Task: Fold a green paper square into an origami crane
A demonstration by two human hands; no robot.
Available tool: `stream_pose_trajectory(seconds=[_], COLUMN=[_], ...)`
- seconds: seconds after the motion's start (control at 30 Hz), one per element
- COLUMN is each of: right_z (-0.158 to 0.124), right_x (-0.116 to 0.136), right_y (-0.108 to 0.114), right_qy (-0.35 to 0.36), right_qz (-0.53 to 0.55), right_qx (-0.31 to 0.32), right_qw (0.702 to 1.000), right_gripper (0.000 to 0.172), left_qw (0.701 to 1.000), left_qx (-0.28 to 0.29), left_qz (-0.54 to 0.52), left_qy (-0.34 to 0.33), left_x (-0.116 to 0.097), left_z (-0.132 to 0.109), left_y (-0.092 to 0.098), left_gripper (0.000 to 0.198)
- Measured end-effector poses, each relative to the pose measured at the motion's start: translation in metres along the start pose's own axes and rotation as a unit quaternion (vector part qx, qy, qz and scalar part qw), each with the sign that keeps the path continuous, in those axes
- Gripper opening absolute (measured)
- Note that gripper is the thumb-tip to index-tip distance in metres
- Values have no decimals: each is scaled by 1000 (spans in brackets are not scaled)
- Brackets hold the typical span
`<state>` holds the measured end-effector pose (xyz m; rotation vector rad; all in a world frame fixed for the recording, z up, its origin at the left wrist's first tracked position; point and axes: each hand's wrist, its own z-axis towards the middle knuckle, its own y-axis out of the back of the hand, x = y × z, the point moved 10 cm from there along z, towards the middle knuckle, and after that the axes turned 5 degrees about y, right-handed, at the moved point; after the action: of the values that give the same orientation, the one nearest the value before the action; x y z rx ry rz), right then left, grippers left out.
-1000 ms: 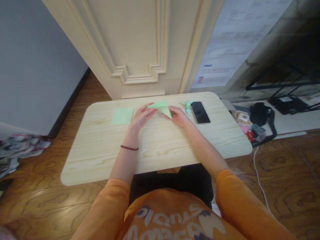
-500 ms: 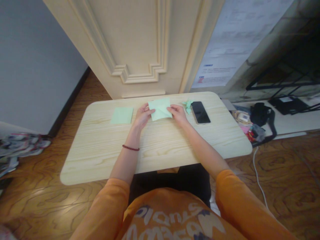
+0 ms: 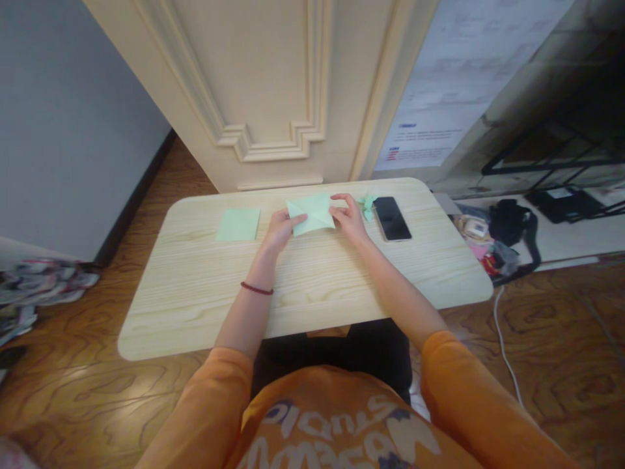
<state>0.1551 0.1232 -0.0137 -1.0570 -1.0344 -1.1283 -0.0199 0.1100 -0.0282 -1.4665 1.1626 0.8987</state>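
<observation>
A creased, light green sheet of paper [image 3: 312, 210] is held between my two hands over the far middle of the table. My left hand [image 3: 282, 229] grips its left side, thumb on top and the other fingers mostly behind it. At the right edge, my right hand [image 3: 347, 216] pinches the sheet between thumb and fingers, with the index finger raised and bent. A folded green paper figure [image 3: 368, 206] lies just right of my right hand, touching or close beside a black phone [image 3: 392, 219]. To the left rests a square stack of green paper [image 3: 238, 225].
The pale wood-grain table [image 3: 195, 286] has rounded corners and stands against a cream panelled door [image 3: 273, 78]. On the right, a low shelf holds a black bag [image 3: 510, 221] and small packets. A white cable [image 3: 505, 345] runs along the wooden floor.
The sheet has tilted slightly, its left corner a little lower. My right hand's index finger has lifted off the paper and bent. My left hand has shifted slightly downward.
</observation>
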Motion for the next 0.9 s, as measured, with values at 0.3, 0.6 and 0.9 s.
stream_pose_trajectory(seconds=[0.3, 0.6, 0.9], right_z=[-3, -3, -1], right_x=[23, 11, 4], right_y=[-16, -19, 5], right_qy=[102, 54, -6], right_qz=[-93, -66, 1], right_qx=[92, 95, -33], right_qw=[986, 992, 999], right_gripper=[16, 26, 43], left_qw=[999, 995, 981], left_qx=[1, 39, 136], left_qz=[-16, -49, -111], left_qy=[43, 83, 83], left_x=[6, 3, 2], left_z=[-1, -11, -19], left_y=[2, -12, -37], left_gripper=[41, 20, 26])
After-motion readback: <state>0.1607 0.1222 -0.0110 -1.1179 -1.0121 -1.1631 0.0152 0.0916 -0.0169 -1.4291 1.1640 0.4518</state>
